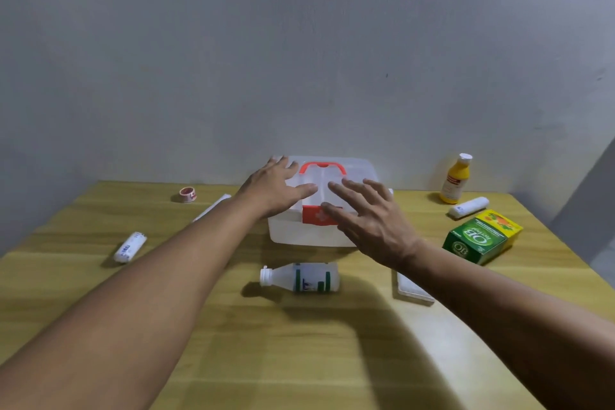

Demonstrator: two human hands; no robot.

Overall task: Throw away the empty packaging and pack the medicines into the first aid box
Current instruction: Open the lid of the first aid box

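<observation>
A translucent white first aid box (361, 173) with a red handle and a red cross label stands at the back middle of the wooden table, its lid down. My left hand (276, 190) is spread over the lid's left side, and my right hand (369, 220) hovers with fingers apart over the box's front right. Neither holds anything. In front of the box a white bottle (301, 278) with green print lies on its side. A green and yellow medicine carton (482, 236), a white roll (469, 207) and a yellow bottle (455, 182) are at the right.
At the left lie another white wrapped roll (129, 247), a small red and white tape roll (188, 194) and a flat white strip (213, 207) partly behind my left arm. A flat white packet (411, 288) sits under my right forearm. A grey wall (299, 43) backs the table (233, 343).
</observation>
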